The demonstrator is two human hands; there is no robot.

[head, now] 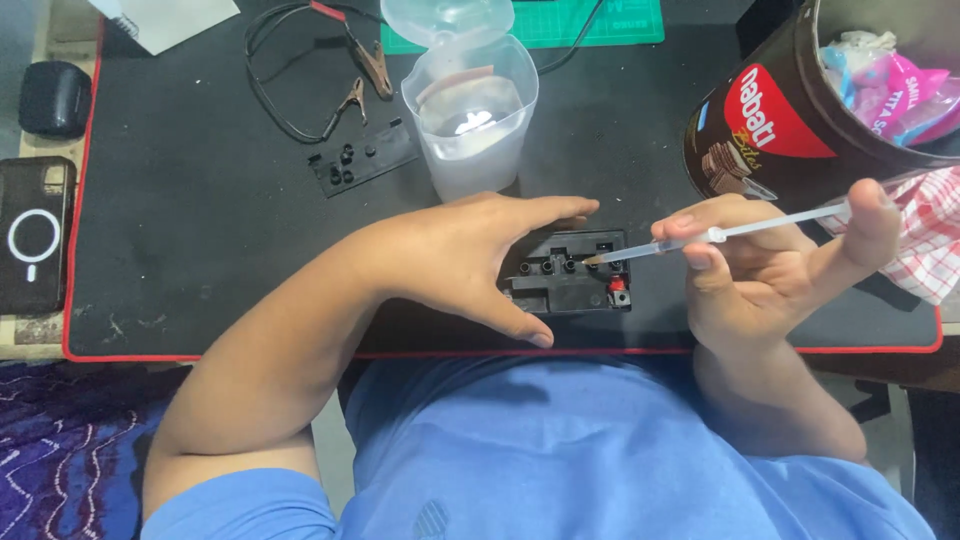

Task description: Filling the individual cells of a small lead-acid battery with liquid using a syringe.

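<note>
A small black battery [572,275] with a row of open filler holes and a red terminal sits on the black mat [200,230] near its front edge. My left hand [470,255] cups the battery's left side, thumb at the front and fingers along the back. My right hand [770,270] holds a clear syringe [720,234] between fingers, thumb on the plunger end. The syringe tip rests at one of the filler holes on the battery's top.
A clear plastic jug [470,110] of liquid stands behind the battery. A black cap strip [362,156] and black leads with crocodile clips [365,75] lie at the back left. A brown round tin [800,100] with wrappers stands right, by a checked cloth [930,240]. A phone [35,235] lies far left.
</note>
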